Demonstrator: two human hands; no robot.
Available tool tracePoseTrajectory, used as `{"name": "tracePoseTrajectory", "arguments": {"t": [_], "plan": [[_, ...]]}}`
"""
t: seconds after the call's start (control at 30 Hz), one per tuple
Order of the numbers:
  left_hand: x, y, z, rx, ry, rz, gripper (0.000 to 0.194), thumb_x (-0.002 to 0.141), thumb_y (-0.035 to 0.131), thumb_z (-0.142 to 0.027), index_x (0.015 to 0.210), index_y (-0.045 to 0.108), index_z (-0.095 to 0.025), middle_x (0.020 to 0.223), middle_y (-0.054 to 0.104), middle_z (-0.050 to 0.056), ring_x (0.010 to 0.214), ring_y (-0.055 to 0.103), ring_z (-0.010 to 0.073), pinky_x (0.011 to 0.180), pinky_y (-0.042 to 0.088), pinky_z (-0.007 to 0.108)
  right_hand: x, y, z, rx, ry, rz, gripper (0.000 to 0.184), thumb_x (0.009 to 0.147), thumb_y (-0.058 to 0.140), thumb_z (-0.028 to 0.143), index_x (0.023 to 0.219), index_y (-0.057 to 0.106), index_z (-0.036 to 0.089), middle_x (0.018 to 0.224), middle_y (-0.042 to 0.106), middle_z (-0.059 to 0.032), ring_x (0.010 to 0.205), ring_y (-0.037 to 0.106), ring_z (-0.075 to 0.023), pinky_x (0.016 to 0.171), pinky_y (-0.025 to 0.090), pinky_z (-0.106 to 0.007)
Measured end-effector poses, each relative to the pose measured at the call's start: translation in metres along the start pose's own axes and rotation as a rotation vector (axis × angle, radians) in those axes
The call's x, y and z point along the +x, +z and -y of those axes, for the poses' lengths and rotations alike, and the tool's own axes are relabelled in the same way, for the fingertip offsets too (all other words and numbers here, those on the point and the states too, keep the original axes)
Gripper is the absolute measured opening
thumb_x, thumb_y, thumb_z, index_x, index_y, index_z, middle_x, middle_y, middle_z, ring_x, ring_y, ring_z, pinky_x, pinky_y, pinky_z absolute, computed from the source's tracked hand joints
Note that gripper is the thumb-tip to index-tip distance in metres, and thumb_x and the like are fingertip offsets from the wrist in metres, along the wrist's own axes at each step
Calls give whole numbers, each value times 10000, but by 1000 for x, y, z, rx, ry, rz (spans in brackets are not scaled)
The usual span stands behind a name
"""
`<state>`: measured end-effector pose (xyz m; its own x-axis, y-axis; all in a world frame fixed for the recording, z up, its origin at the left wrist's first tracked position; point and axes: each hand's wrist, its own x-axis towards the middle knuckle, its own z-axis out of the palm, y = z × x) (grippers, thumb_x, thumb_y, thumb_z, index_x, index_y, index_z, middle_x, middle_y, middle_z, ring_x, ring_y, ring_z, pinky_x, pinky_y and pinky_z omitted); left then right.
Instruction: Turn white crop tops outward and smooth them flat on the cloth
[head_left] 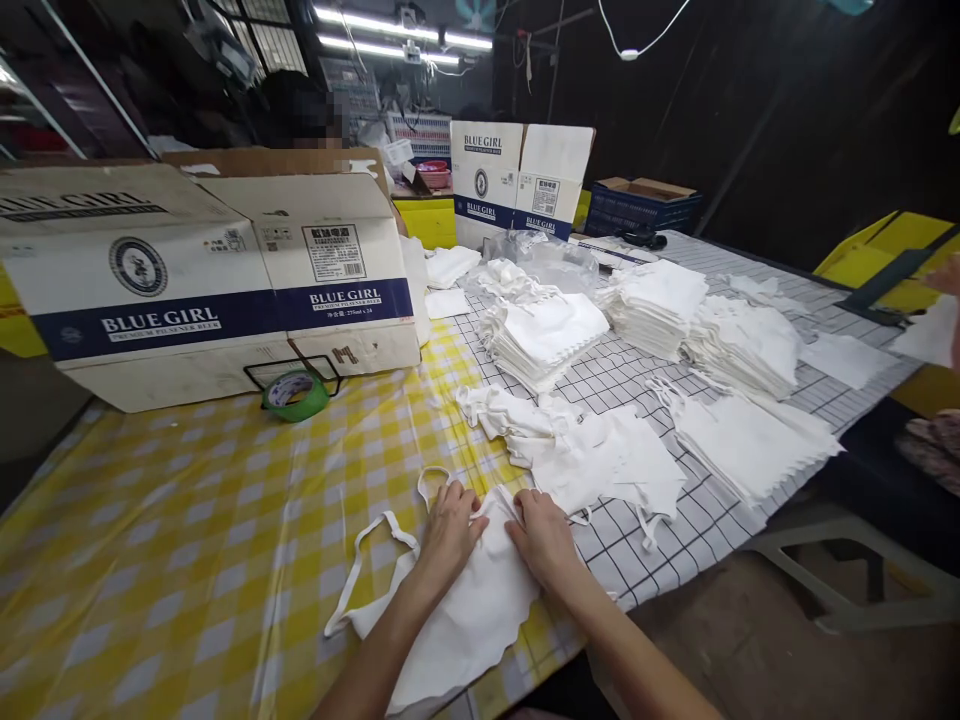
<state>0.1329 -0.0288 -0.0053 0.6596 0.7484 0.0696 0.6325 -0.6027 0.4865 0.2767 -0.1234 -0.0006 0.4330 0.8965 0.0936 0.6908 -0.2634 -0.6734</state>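
Observation:
A white camisole (472, 630) with thin straps lies on the table edge before me, its hem toward my body. My left hand (452, 530) rests on its upper part, fingers bent and pressed together on the cloth beside a strap loop. A little to the right, my right hand (541, 535) pinches the camisole's other upper side. Another strap trails off to the left on the yellow cloth. Just beyond my right hand is a loose heap of white camisoles (600, 455), some straps hanging out of it.
Stacks of white garments (544, 335) cover the grid-patterned cloth (679, 545). At left, a flattened beer carton (247, 270) stands on the yellow checked cloth (187, 540), with green tape (296, 395) in front. A second carton (517, 180) is behind. Another person's hand (949, 290) shows far right.

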Motion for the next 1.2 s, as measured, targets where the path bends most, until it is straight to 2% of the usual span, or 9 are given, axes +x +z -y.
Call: {"name": "tracePoseTrajectory", "arguments": {"t": [0.2,0.33,0.43,0.5,0.6,0.73,0.97,1.1,1.2], "plan": [[-14,-9,5,-53,-2,-17,54,765,532,-213,787,581,-207,864,560,47,904,525,226,804,428,382,0,6,2,-22,-62,20,91,764,482,135,734,529,206,798,583,-39,765,502,-193,686,333,-298],[-23,-7,4,-31,-86,-89,246,757,540,-250,995,573,-200,991,566,79,1012,506,276,861,396,460,-6,3,-1,258,72,28,115,802,473,223,688,477,207,660,526,5,630,465,-157,609,316,-268],[-26,-10,1,-111,-90,-120,431,780,535,-306,1195,500,-195,1177,536,111,1146,454,285,954,347,476,-7,-4,2,594,175,119,172,779,540,307,663,469,203,597,474,38,565,417,-125,546,294,-239],[-27,-16,-3,-242,-63,-63,409,814,500,-362,1193,521,-210,1217,535,101,1169,448,266,991,331,447,-7,-11,7,839,257,215,210,750,594,368,685,490,197,580,473,51,530,398,-105,511,278,-221],[-29,-29,-11,-471,-47,96,328,853,430,-426,1022,620,-219,1070,609,69,1029,540,233,912,403,383,-8,-23,18,1131,345,318,255,741,627,421,765,510,195,585,504,58,508,405,-89,491,279,-202],[-30,-43,-17,-701,-96,181,334,850,434,-452,940,618,-188,909,634,50,851,588,209,771,459,338,-9,-35,34,1326,340,369,250,757,649,397,793,530,181,593,520,52,510,426,-75,483,293,-179],[-38,-62,-27,-484,-207,-244,420,828,495,-400,1215,465,-240,1256,493,76,1192,432,235,1008,335,423,1,-53,53,1534,295,346,187,767,669,329,831,596,170,753,593,-2,666,516,-107,658,421,-217],[-53,-49,-45,-402,-215,-439,552,772,563,-407,1275,421,-230,1284,455,116,1191,427,292,971,362,481,11,-61,69,1597,234,348,149,785,655,310,819,598,176,753,591,-7,659,502,-109,649,411,-220],[-52,-37,-53,-492,-199,-504,656,683,655,-369,1279,443,-199,1286,463,153,1187,427,338,956,366,489,16,-65,89,1628,161,361,128,813,625,300,816,594,176,728,567,-2,644,478,-99,613,389,-208]]}}
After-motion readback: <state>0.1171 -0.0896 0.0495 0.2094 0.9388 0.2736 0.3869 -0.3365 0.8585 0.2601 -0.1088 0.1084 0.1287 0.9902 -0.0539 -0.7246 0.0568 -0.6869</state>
